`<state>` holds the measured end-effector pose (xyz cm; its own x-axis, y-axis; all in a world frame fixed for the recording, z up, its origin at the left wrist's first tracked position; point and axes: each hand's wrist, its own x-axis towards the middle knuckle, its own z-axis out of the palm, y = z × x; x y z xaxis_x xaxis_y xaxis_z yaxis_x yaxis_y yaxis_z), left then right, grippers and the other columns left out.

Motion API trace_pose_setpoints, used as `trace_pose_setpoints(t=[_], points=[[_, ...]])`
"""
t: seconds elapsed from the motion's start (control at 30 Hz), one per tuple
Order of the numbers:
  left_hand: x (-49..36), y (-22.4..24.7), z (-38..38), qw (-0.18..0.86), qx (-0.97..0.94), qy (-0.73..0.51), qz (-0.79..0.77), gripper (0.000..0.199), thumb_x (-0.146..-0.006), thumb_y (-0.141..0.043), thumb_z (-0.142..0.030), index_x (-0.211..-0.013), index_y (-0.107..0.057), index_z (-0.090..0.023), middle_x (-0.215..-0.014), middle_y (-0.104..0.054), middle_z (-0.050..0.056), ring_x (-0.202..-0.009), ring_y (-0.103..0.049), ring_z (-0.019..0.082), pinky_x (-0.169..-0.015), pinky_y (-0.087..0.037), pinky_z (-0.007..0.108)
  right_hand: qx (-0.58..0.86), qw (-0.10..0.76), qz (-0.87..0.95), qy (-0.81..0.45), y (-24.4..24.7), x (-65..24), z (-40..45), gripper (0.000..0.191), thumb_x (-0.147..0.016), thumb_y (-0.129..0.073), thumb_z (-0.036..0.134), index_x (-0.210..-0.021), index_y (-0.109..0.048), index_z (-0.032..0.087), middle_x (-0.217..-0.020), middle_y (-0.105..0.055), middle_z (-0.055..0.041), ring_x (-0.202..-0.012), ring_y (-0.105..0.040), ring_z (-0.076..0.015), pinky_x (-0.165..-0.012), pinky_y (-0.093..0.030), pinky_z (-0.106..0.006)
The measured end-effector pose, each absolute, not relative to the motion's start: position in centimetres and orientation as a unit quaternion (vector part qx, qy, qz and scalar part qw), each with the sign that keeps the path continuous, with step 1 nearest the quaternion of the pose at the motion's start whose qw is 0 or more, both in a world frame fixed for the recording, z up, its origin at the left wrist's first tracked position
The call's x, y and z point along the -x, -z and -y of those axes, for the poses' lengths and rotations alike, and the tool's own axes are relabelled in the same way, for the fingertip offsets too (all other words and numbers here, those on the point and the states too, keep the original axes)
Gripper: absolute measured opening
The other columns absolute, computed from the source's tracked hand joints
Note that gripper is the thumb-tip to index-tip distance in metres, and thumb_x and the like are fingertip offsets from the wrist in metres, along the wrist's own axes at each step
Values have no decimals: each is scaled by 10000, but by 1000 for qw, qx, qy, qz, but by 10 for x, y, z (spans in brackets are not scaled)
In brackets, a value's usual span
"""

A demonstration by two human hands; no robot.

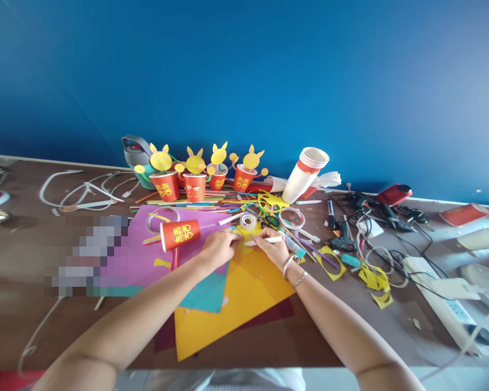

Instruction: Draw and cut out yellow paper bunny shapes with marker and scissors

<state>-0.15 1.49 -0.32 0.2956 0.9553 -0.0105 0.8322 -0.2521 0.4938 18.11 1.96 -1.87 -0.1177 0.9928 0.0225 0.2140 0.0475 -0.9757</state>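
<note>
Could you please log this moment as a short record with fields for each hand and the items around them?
Setting: brown table against a blue wall
Left hand: pressed on the yellow paper sheet
Right hand: holds a white pen over the same sheet
Beside the left hand: red paper cup lying on its side on purple paper
Behind: four red cups with yellow bunny cutouts, stack of paper cups, tape roll
Right side: glue gun, power strip

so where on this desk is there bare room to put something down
Bare brown table lies to the left, between the white strips and the purple sheet; there is also a bare strip along the near edge below the yellow sheet. It is crowded around both hands, near the decorated cups and among the cables by the glue gun.
</note>
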Motion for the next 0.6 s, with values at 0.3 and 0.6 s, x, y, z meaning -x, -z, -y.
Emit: trace_pose_setpoints(t=[0.3, 0.6], points=[[1, 1, -14, 209, -776, -148, -577, 320, -824, -503, -187, -1057, -703, -276, -1015, -704, 53, -894, -662, 234, -748, -507, 308, 514, 412, 585, -473, 15, -181, -19, 357, -683, -639, 476, -555, -476, 186, -479, -448, 40, -451, -357, -80, -417, -300, -215], [1, 1, -15, 207, -776, -146, -577, 315, -823, -509, -187, -1054, -704, -277, -1012, -704, 51, -895, -663, 231, -752, -506, 303, 517, 411, 608, -440, 16, -179, -18, 322, -714, -606, 437, -553, -480, 189, -477, -460, 36, -448, -378, -85, -414, -313, -213]])
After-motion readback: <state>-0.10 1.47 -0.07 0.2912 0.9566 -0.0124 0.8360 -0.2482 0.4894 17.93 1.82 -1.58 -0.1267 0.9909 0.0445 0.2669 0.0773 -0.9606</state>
